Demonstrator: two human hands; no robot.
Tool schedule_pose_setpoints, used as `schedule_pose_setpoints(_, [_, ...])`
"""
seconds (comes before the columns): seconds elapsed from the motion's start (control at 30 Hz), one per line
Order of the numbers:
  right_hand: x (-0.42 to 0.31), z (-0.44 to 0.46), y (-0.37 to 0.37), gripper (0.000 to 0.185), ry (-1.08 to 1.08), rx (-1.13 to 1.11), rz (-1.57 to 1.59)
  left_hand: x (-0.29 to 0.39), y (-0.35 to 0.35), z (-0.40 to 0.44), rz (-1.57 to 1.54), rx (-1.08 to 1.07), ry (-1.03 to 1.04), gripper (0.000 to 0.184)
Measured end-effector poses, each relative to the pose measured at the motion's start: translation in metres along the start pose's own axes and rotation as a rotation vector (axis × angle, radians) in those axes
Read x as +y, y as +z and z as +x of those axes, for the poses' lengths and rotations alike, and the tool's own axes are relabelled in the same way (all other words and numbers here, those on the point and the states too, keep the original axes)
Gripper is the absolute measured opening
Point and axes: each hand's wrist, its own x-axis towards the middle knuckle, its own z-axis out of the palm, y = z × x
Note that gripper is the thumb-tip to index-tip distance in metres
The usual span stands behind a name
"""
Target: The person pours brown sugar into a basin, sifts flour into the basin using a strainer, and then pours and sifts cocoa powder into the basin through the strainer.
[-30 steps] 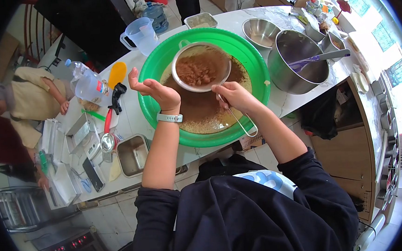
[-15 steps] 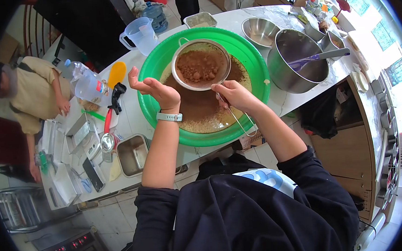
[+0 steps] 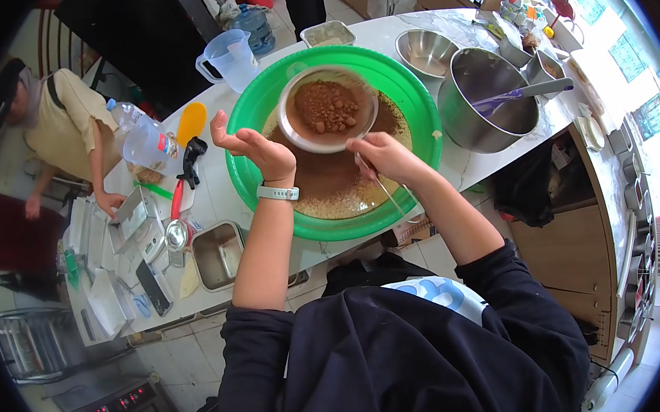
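My right hand [image 3: 389, 157] is closed around the handle of a round metal sieve [image 3: 312, 143], held above a large green basin [image 3: 417, 104]. Lumpy brown powder [image 3: 327, 107] lies in the sieve, whose rim is slightly blurred. Below it, a pale mixture [image 3: 322, 206] in the basin is partly covered with brown powder. My left hand [image 3: 265, 155], with a pale watch on the wrist, is raised at the left side of the sieve. Its fingers are apart and hold nothing; I cannot tell whether the palm touches the rim.
Right of the basin stand a deep steel pot [image 3: 485, 130] with a spatula [image 3: 525, 94] and a steel bowl [image 3: 426, 50]. A clear jug [image 3: 232, 60], an orange scraper [image 3: 192, 122] and a steel pan [image 3: 219, 256] are to the left. A co-worker [image 3: 72, 124] stands at the left.
The sieve has shifted slightly and its rim is more blurred; the powder in it has moved. My left hand stays in place. The co-worker at the left has shifted, one hand now at the trays.
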Motion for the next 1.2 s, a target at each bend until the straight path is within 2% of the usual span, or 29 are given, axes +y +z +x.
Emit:
schedule_pose_setpoints(0.03, [-0.0014, -0.0004, -0.0018, 0.031, -0.002, -0.052, -0.042, 0.0004, 0.0010, 0.0011, -0.002, -0.010, 0.016, 0.055])
schedule_pose_setpoints(0.13, [0.0023, 0.0008, -0.0010, 0.032, -0.009, -0.006, 0.044, -0.0004, 0.0010, 0.0016, -0.026, 0.024, -0.014, 0.055])
schedule_pose_setpoints(0.17, [0.0011, 0.0020, 0.0008, 0.032, -0.028, 0.073, 0.060, -0.0014, 0.0013, 0.0015, -0.009, 0.025, -0.020, 0.055])
schedule_pose_setpoints(0.3, [0.0008, -0.0021, -0.0017, 0.032, 0.009, -0.101, -0.026, 0.0008, 0.0001, 0.0023, -0.009, -0.005, 0.040, 0.056])
schedule_pose_setpoints(0.43, [0.0012, 0.0040, -0.0011, 0.029, -0.021, 0.084, 0.098, -0.0009, -0.0005, 0.0005, 0.029, 0.010, -0.040, 0.056])
schedule_pose_setpoints(0.53, [-0.0055, -0.0048, 0.0004, 0.029, 0.024, -0.090, -0.007, -0.0002, 0.0003, 0.0007, 0.009, -0.014, 0.007, 0.056])
schedule_pose_setpoints(0.67, [-0.0054, -0.0007, 0.0033, 0.031, -0.002, 0.122, 0.065, -0.0031, -0.0003, 0.0003, 0.008, 0.005, -0.030, 0.056])
schedule_pose_setpoints(0.8, [-0.0015, -0.0029, -0.0006, 0.031, -0.001, -0.076, -0.010, -0.0020, 0.0008, 0.0009, -0.006, -0.005, 0.004, 0.055])
schedule_pose_setpoints(0.93, [-0.0029, 0.0013, 0.0009, 0.029, -0.022, 0.110, 0.091, -0.0012, -0.0008, -0.0003, 0.013, 0.001, -0.022, 0.053])
schedule_pose_setpoints(1.07, [-0.0062, -0.0046, -0.0012, 0.030, 0.011, -0.064, -0.048, -0.0014, 0.0003, 0.0011, -0.004, 0.000, 0.012, 0.053])
schedule_pose_setpoints(1.2, [0.0005, 0.0039, -0.0020, 0.032, -0.044, 0.054, 0.059, -0.0017, -0.0012, -0.0008, 0.014, -0.009, -0.001, 0.053])
